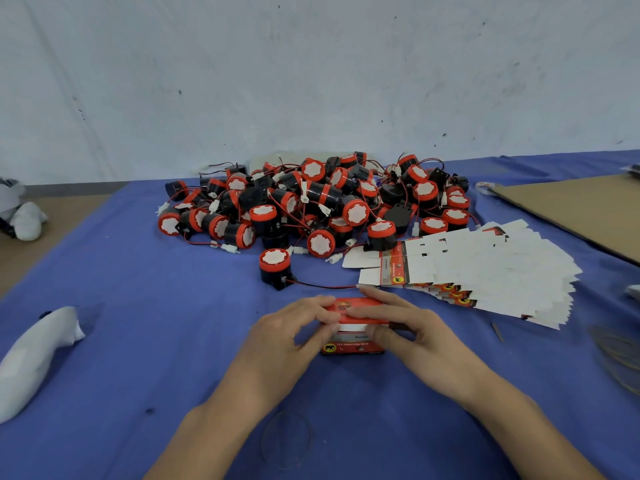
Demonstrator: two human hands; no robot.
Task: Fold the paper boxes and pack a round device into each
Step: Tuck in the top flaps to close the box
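A small red and white paper box stands on the blue cloth in front of me. My left hand grips its left side, fingers curled over the red top flap. My right hand holds the right side, fingers laid across the top and thumb against the front. One round black device with a red cap stands alone just beyond the box, its red and black wire trailing right. A big heap of the same devices lies further back. Flat unfolded boxes are fanned out at the right.
A white stuffed cloth bag lies at the left, another white bundle at the far left edge. A brown cardboard sheet covers the back right. Rubber bands lie at the right edge, one thin band between my forearms.
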